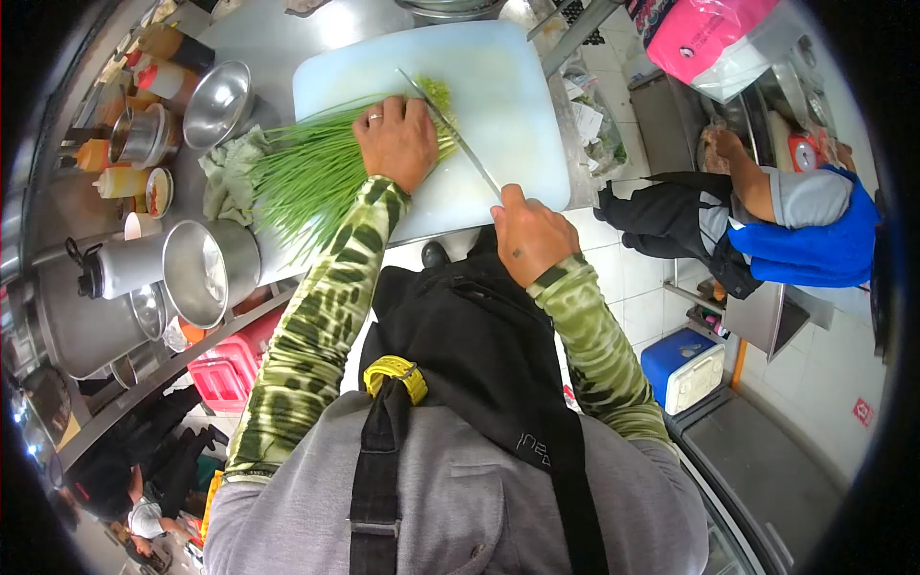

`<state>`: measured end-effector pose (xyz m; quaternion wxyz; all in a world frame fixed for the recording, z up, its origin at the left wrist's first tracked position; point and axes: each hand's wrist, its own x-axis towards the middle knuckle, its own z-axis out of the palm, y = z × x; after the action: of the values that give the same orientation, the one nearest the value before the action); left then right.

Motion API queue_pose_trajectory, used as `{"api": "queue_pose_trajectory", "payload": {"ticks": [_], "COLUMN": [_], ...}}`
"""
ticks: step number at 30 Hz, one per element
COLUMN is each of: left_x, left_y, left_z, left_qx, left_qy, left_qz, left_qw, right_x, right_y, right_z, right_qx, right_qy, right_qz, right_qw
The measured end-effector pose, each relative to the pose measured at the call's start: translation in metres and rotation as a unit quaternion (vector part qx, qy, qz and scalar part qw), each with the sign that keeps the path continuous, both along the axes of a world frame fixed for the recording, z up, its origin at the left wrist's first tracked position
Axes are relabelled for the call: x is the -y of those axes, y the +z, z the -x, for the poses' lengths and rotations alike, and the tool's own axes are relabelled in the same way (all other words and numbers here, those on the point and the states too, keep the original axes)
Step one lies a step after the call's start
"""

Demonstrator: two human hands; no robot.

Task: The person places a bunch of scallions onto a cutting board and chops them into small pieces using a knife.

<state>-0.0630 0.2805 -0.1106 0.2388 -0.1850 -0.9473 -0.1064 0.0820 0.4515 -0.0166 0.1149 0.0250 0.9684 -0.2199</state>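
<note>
A large bunch of long green chives (311, 172) lies on the white cutting board (513, 96), its loose ends hanging past the board's left edge. My left hand (398, 142) presses down on the bunch with curled fingers and holds it near the cut end. In my right hand (533, 236) is the handle of a knife (462, 144). The blade slants up and left across the board, close beside my left fingers. Small chopped chive pieces (441, 94) lie just beyond the blade. A crumpled cloth (233, 177) sits next to the stalks.
On the left stand a metal bowl (218, 103), a deep metal pot (211, 268), a steel bottle (129, 265) and several sauce bottles. A bag of scraps (599, 120) hangs right of the board. Another person (786, 206) works at the right; more people are at lower left.
</note>
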Motion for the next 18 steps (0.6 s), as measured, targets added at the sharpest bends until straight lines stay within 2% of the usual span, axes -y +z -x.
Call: {"api": "queue_pose_trajectory", "payload": {"ticks": [9,15,18], "left_x": [0.001,0.001,0.003], "left_y": [0.001,-0.002,-0.005], "left_z": [0.000,-0.001,0.000], "left_qx": [0.002,0.007,-0.001], "left_qy": [-0.005,-0.005,-0.007], "left_qz": [-0.011,-0.010,-0.018], "left_qw": [1.000,1.000,1.000], "right_x": [-0.003,0.009,0.010], "right_y": [0.021,-0.039,-0.043], "right_z": [-0.005,0.021,0.028], "right_qx": [0.093,0.031,0.014], "right_qy": [0.004,0.003,0.003], "right_qz": [-0.024,0.007,0.016], "right_qw": [0.995,0.999,1.000]}}
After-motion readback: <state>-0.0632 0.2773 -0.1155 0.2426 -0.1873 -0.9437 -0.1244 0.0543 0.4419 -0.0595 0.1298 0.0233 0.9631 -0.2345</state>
